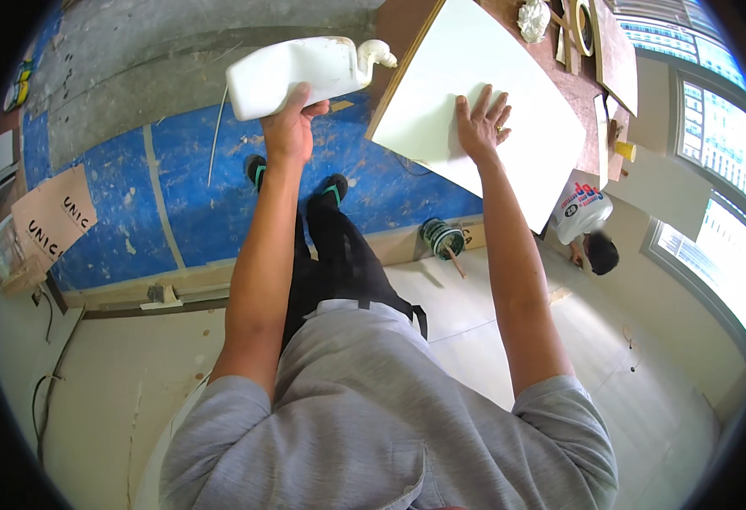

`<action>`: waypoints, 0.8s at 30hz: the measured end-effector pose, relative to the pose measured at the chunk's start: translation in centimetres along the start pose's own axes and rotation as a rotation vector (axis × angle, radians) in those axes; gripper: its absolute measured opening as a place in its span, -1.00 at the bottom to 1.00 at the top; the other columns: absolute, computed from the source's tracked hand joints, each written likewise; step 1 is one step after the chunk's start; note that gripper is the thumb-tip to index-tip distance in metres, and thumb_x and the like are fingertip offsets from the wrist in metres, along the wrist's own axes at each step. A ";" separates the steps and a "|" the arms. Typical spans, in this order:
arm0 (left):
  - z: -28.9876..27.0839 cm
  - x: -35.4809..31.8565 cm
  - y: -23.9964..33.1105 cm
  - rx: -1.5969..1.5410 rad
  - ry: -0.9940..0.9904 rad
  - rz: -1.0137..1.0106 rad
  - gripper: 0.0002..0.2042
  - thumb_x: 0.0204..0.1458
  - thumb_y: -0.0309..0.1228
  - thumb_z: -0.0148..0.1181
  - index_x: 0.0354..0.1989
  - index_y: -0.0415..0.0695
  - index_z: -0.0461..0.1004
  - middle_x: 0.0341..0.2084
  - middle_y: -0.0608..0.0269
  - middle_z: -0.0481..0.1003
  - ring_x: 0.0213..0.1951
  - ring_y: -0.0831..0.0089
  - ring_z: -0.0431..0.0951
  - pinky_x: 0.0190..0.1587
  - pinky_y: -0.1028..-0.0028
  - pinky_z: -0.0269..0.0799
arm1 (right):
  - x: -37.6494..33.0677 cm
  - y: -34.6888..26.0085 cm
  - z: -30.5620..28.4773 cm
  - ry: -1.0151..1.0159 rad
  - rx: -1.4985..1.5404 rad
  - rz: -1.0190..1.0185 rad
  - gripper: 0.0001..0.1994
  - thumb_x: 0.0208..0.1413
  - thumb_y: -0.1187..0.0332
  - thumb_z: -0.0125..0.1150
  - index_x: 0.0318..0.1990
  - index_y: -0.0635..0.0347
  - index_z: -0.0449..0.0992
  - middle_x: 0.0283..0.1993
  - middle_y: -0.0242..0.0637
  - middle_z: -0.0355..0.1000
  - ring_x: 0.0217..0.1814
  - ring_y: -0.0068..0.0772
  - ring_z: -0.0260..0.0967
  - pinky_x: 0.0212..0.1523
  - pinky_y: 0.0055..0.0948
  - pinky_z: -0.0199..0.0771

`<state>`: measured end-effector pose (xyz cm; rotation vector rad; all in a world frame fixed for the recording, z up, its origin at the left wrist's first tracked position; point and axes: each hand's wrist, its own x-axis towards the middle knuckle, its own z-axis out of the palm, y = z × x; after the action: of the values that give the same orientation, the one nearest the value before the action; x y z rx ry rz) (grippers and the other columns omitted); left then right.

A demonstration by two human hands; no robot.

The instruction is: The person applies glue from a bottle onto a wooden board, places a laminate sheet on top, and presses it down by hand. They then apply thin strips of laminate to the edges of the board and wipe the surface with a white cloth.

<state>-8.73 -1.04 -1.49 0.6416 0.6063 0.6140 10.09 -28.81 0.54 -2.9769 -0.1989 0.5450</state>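
Note:
My left hand (290, 129) is closed around a large white plastic bottle (292, 70), held nearly level in the air. Its nozzle (376, 56) points right, towards the board, and looks coated with a cream-coloured lump. A smooth white board (428, 98) lies on the workbench to the right, its near corner jutting towards me. On that board rests my right hand (482, 124), flat with its fingers spread and a ring on one finger. The bottle is apart from the board.
Beyond the board, the brown workbench (551, 64) carries a crumpled white wad (533, 20), a tape roll (584, 27) and wood strips. A person in a white shirt (581, 208) crouches at right. A bucket (437, 234) with a stick stands near my legs. Blue sheeting (198, 161) covers the floor.

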 end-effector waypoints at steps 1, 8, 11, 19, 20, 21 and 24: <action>-0.2 0.1 -0.2 0.025 0.000 -0.010 -0.58 0.17 -0.43 0.36 0.16 -0.28 0.42 -0.12 0.07 0.60 -0.30 0.27 0.67 -0.32 0.40 0.67 | 0.0 -0.1 0.0 0.000 -0.003 -0.001 -0.06 0.29 -0.46 -0.38 0.63 -0.09 -0.33 0.68 0.07 -0.63 0.71 0.16 -0.80 0.55 0.38 -0.67; -3.2 -3.4 0.9 0.066 0.048 -0.070 -0.57 0.12 -0.51 0.37 0.16 -0.28 0.42 -0.16 0.05 0.61 -0.32 0.26 0.67 -0.39 0.40 0.64 | 0.0 0.0 0.3 0.005 0.000 -0.004 -0.06 0.29 -0.46 -0.38 0.63 -0.09 -0.33 0.68 0.06 -0.64 0.71 0.17 -0.80 0.54 0.38 -0.67; -3.4 -4.2 1.9 0.090 0.025 -0.049 -0.58 0.12 -0.49 0.38 0.14 -0.29 0.43 -0.17 0.05 0.62 -0.33 0.27 0.66 -0.40 0.40 0.63 | 0.6 0.8 0.7 0.023 -0.002 0.005 -0.03 0.25 -0.52 -0.38 0.63 -0.16 -0.33 0.69 0.01 -0.63 0.72 0.13 -0.79 0.54 0.38 -0.65; -2.9 -2.7 0.7 0.080 0.008 -0.019 -0.56 0.11 -0.44 0.41 0.14 -0.26 0.43 -0.19 0.09 0.62 -0.33 0.29 0.66 -0.36 0.44 0.62 | 0.7 0.7 0.7 0.036 -0.005 -0.011 -0.01 0.22 -0.56 -0.42 0.63 -0.19 -0.33 0.69 -0.01 -0.62 0.72 0.11 -0.78 0.54 0.39 -0.63; -2.8 -2.6 0.7 0.077 -0.001 -0.011 -0.56 0.11 -0.45 0.41 0.14 -0.26 0.44 -0.19 0.09 0.62 -0.32 0.29 0.66 -0.36 0.44 0.62 | 0.6 0.7 0.7 0.032 -0.004 -0.011 -0.01 0.22 -0.56 -0.42 0.63 -0.19 -0.34 0.69 -0.01 -0.63 0.72 0.11 -0.78 0.54 0.39 -0.63; -3.0 -2.8 0.7 0.077 0.005 -0.022 -0.57 0.11 -0.46 0.41 0.13 -0.26 0.45 -0.20 0.08 0.62 -0.33 0.30 0.66 -0.37 0.44 0.62 | 0.6 0.7 0.7 0.027 -0.001 -0.009 -0.01 0.22 -0.56 -0.43 0.63 -0.19 -0.34 0.69 -0.02 -0.63 0.72 0.11 -0.78 0.54 0.39 -0.63; -4.0 -4.0 1.4 0.081 0.014 -0.040 -0.59 0.11 -0.47 0.41 0.11 -0.27 0.46 -0.21 0.08 0.63 -0.35 0.32 0.65 -0.39 0.44 0.61 | 0.6 0.9 0.8 0.019 -0.005 0.006 -0.01 0.22 -0.56 -0.43 0.63 -0.18 -0.34 0.69 -0.02 -0.64 0.72 0.10 -0.78 0.54 0.39 -0.63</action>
<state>-14.52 -1.42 -1.79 0.6995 0.6579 0.5592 10.46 -29.55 -0.50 -2.9874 -0.1906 0.5174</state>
